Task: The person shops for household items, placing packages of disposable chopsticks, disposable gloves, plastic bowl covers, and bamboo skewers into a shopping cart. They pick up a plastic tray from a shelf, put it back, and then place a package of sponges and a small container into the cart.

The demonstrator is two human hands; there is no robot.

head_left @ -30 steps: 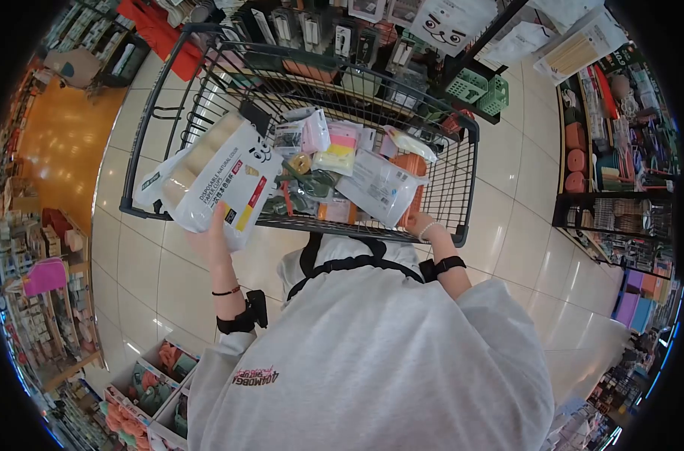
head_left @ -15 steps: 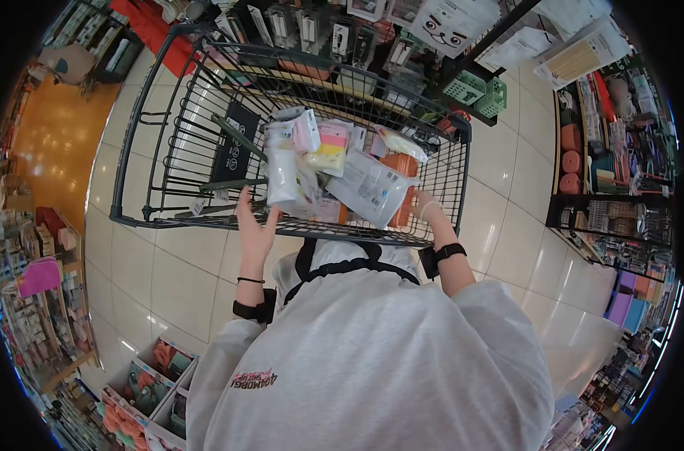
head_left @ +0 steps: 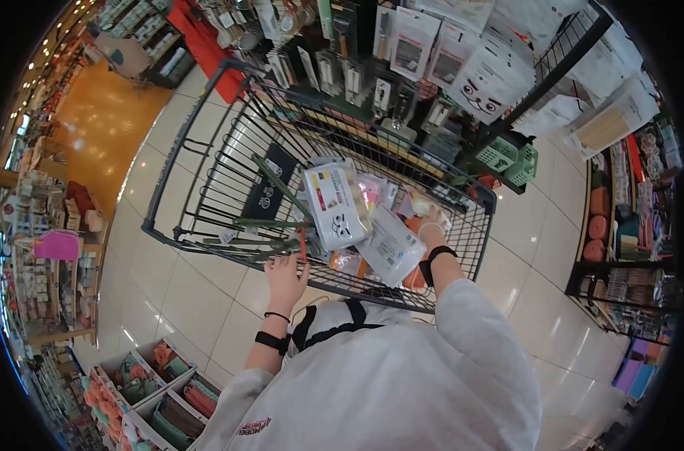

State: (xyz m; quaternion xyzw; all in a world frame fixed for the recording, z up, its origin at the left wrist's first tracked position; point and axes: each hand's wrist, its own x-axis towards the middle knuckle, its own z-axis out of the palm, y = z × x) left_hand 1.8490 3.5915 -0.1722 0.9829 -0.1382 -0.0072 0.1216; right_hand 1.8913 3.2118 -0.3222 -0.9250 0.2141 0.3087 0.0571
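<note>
My left hand (head_left: 285, 278) is at the near rim of the shopping cart (head_left: 334, 289), fingers over the edge and thumb apart. A thin red strip (head_left: 303, 244) stands just above its thumb. My right hand (head_left: 433, 234) reaches into the cart's right end, beside an orange item (head_left: 415, 278) and a clear packet (head_left: 413, 204); its fingers are largely hidden. Between the hands, a white package with a cartoon face (head_left: 336, 207) lies on the pile. Right of it is a grey-white pouch with printed text (head_left: 391, 244). A pink packet (head_left: 370, 188) shows behind them.
Racks of hanging packaged goods (head_left: 413, 45) stand right behind the cart. Green baskets (head_left: 507, 159) hang near its far right corner. Bins of folded goods (head_left: 169, 398) stand at the lower left. Shelves (head_left: 601, 225) line the right side, with tiled floor (head_left: 507, 255) between.
The white package now shows its cartoon-face side on top of the pile. My left hand has come from beside it to the near rim; my right hand reaches farther in. The view has shifted.
</note>
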